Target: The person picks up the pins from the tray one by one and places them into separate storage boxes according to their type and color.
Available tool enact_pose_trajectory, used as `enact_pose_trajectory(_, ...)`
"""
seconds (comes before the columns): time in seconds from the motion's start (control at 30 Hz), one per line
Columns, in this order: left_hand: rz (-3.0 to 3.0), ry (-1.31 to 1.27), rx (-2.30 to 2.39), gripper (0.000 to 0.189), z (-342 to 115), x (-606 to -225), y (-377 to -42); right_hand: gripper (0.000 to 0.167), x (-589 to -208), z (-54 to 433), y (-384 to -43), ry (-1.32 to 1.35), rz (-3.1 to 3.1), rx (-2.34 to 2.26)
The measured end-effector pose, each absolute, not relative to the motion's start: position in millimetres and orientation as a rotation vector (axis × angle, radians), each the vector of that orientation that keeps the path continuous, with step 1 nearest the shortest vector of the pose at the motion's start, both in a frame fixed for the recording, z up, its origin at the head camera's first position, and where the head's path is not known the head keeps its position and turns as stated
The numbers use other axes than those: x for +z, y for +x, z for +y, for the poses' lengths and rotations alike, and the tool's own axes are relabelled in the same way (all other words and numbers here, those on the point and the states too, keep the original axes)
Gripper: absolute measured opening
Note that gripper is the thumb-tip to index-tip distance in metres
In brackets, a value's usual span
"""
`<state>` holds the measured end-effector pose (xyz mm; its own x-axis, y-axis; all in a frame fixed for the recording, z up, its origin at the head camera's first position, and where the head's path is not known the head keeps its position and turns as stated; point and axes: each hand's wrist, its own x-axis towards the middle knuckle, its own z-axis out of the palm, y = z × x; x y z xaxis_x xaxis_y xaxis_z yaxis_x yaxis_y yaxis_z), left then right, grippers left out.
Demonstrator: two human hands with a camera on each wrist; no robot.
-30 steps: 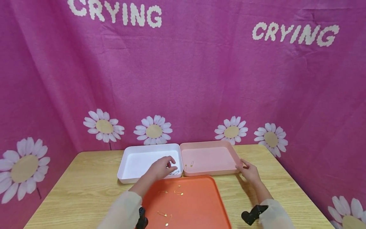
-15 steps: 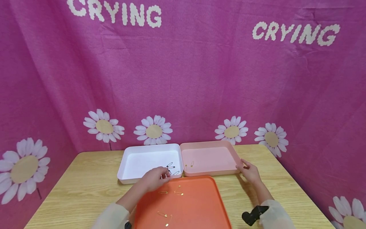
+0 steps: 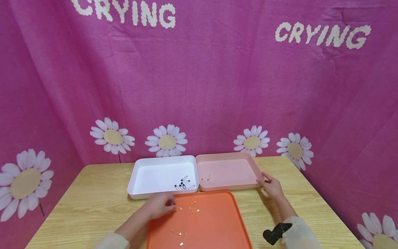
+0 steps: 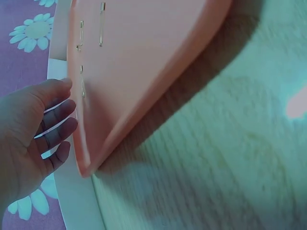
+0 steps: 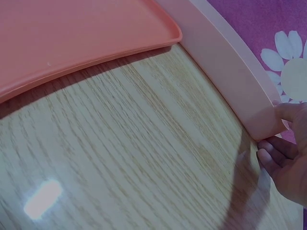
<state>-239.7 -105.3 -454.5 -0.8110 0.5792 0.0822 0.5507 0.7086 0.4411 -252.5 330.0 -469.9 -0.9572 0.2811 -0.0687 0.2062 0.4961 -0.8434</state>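
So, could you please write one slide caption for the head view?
Left hand at orange tray with gold pins, right hand touching pink tray, black pins in white tray.

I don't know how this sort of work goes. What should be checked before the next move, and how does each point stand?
1. Left hand free to take something: ok; no pin shows in it.
2. Left hand clear of the orange tray: cannot tell; its fingertips are at the rim, contact unclear.
3. Orange tray cleared of gold pins: not ok; several lie on it.
4. Pink tray steadied: ok; the right hand holds its near right corner.
5. Colours kept apart: ok, as far as shows; dark pins lie in the white tray, two gold ones in the pink tray.
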Motion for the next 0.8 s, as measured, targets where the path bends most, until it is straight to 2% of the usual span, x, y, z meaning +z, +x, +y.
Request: enact_pose_trajectory(0.8, 2.872, 0.998, 0.642, 0.009, -106.2, -460.9, -240.5, 0.059, -469.2, 330.9, -253.6, -0.407, -2.637, 1.478)
